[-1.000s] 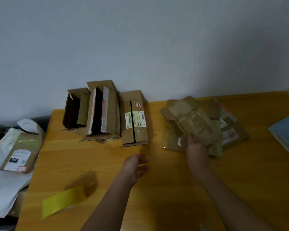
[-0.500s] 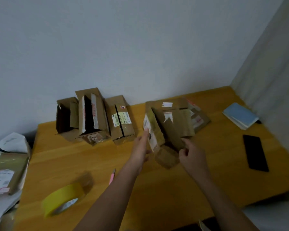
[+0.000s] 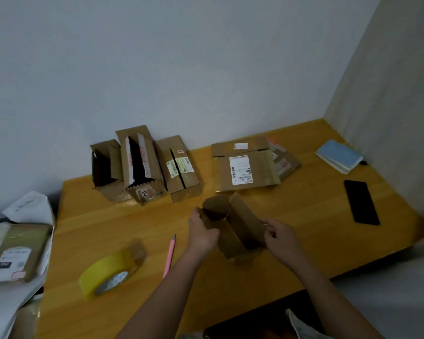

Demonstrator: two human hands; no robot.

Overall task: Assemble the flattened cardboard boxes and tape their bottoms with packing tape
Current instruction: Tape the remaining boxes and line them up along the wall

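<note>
A: Status, left to right?

B: Far left, off the surface point(image 3: 304, 216) edge: a labelled parcel point(image 3: 12, 253) lying on white mailer bags point(image 3: 27, 209). Its label print is too small to read.
Near-left on the surface: yellow tape roll point(image 3: 108, 272), blurred, lying tilted. Just right of it a pink pen point(image 3: 170, 255), pointing away from me.
Back left by the wall: three assembled boxes point(image 3: 142, 165) side by side, touching. The middle one has red writing on its flaps, unreadable. The right one carries a yellow-green barcode label and a small red sticker; I can't read the text.

A: Hands?

B: My left hand point(image 3: 202, 231) grips the left wall of the small box point(image 3: 233, 228), fingers curled round the edge. My right hand point(image 3: 279, 237) pinches the right flap. The box is in front of me at the middle of the surface, half opened, flaps up. I can't tell if its bottom touches the wood.

A: Flat stock?

B: The stack of flattened boxes point(image 3: 247, 167) is behind the small box, apart from it. The top sheet has a white shipping label with a barcode; the edge line reads roughly "SUT P802 H18", low confidence. There's a blank white sticker above it.

A: Right side?

B: Black phone point(image 3: 361, 203), face down or screen off, well apart from the stack. Blue notebook point(image 3: 339, 156) in the far right corner by the wall. Bare wood between the small box and the phone, and between the tape and the assembled boxes. The near edge of the surface runs just under my forearms.
</note>
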